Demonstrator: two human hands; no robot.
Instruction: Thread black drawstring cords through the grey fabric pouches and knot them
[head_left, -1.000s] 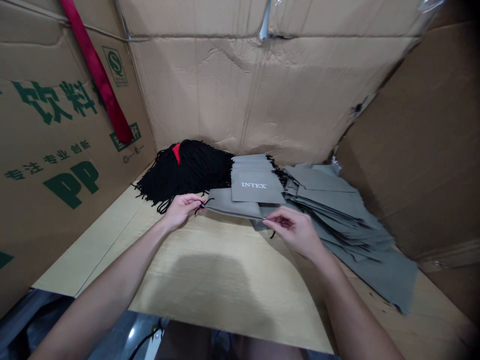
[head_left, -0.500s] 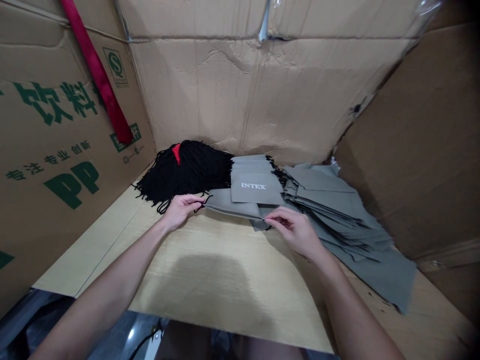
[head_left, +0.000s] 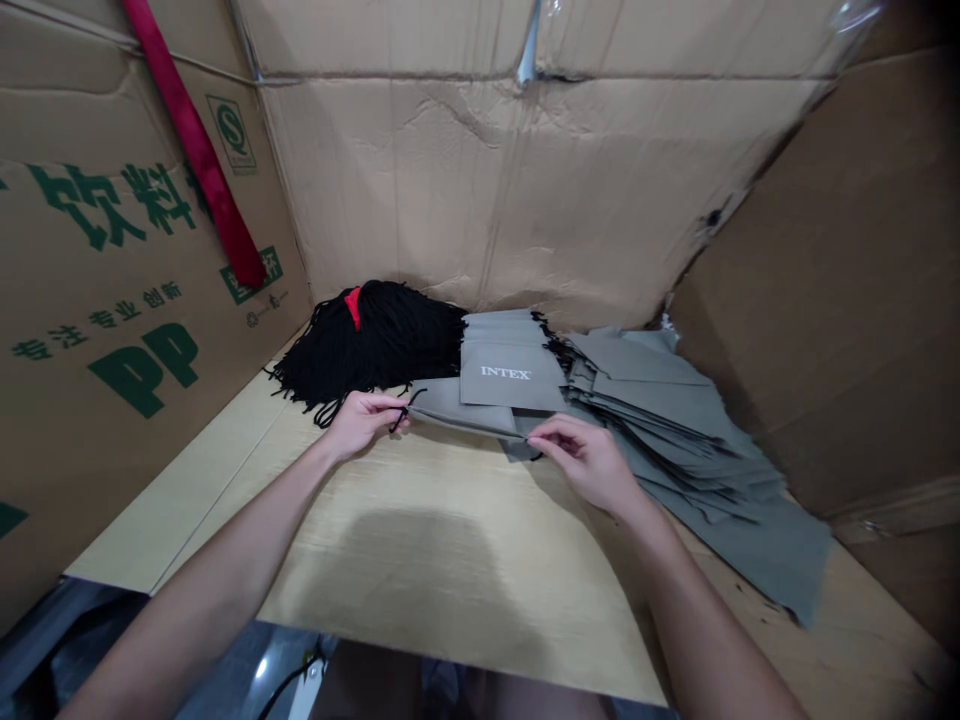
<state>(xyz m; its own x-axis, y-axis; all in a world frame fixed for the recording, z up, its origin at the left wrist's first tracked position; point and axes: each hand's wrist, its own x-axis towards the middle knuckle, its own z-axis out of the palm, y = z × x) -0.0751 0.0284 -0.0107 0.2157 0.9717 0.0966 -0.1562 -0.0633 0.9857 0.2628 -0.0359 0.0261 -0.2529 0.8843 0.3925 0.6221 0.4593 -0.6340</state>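
Note:
A grey fabric pouch (head_left: 465, 405) is stretched between my two hands, its near edge facing me. At its left corner my left hand (head_left: 364, 422) pinches a black cord (head_left: 400, 415) that sticks out of the edge. My right hand (head_left: 581, 453) pinches the right corner, where a short black cord end hangs below the fingers. Just behind lies a stack of grey pouches marked INTEX (head_left: 510, 375), overlapping the held one. Black cords (head_left: 397, 330), bundled with a red tie (head_left: 352, 307), lie at the back left.
Many flat grey fabric pieces (head_left: 697, 430) are heaped on the right of the wooden table (head_left: 420, 560). Cardboard walls (head_left: 465, 200) enclose the back and both sides. A red ribbon (head_left: 199, 150) hangs down the left wall.
The held pouch and the INTEX stack have shifted very slightly to the left. Both hands keep their pinch at the two corners.

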